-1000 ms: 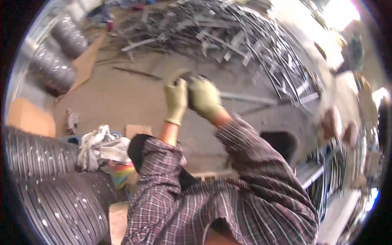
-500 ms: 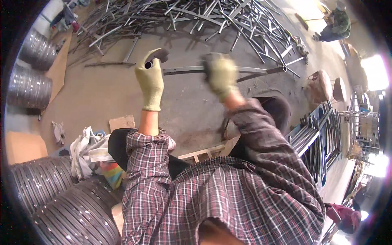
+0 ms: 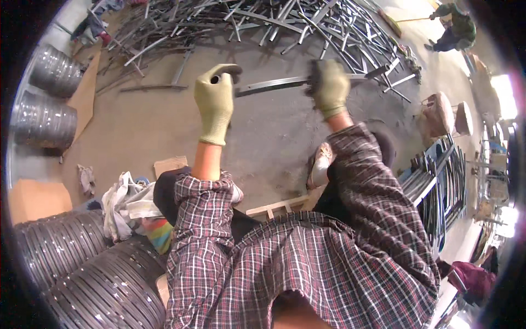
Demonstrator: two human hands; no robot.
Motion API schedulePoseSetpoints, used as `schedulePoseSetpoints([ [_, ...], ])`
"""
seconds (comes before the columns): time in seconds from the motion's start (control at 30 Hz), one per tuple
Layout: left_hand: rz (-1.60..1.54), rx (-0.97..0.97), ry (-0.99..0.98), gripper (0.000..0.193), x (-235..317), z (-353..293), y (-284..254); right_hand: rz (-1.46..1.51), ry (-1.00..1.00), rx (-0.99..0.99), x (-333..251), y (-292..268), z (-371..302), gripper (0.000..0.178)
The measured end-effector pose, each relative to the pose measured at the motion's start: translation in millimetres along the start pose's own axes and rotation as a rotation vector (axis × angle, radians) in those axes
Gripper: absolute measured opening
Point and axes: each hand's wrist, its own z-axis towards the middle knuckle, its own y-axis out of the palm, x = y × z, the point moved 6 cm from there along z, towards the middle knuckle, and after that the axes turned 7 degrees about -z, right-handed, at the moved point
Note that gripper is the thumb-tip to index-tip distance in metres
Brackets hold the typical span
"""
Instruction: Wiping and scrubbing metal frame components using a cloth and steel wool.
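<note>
Both my hands wear pale yellow-green work gloves with dark palms. My left hand (image 3: pixel 215 104) is closed round the left end of a dark grey metal tube (image 3: pixel 274 85), and a round opening shows beside the curled fingers. Farther along the tube, my right hand (image 3: pixel 331 90) is wrapped round it; this glove is slightly blurred. The tube lies roughly level across in front of me and sticks out to the right past my right hand. Its far right end overlaps the pile behind, so I cannot tell exactly where it stops.
A large tangle of metal tubes (image 3: pixel 274 27) covers the floor ahead. Strapped coils of dark strips (image 3: pixel 104 290) stand at lower left, near a pale cloth (image 3: pixel 126 203). Dark bars (image 3: pixel 438 192) are stacked at right. Another person (image 3: pixel 457 27) is at far upper right.
Both hands and the tube have shifted right in the picture, the right hand also slightly upward. The view has shifted a little, and a shoe now shows beside my right forearm.
</note>
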Motion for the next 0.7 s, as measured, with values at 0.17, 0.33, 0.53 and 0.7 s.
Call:
schedulePoseSetpoints([
  [0.17, 0.139, 0.039, 0.185, 0.029, 21.9, -6.5, 7.4, 0.381, -0.27, 0.053, -148.3, -14.8, 3.7, 0.031],
  [0.33, 0.262, 0.011, 0.291, 0.033, 31.1, -10.1, 9.1, 0.276, -0.316, 0.089, -10.9, 20.8, 49.0, 0.068],
  [0.53, 0.196, 0.029, 0.288, 0.036, 21.8, 5.7, 5.2, 0.217, -0.112, 0.136, -22.0, 30.2, 48.8, 0.04],
  [0.7, -0.032, -0.025, 0.224, 0.037, 0.1, 23.2, -0.6, 0.529, -0.366, 0.131, -173.5, 9.6, 3.9, 0.029],
])
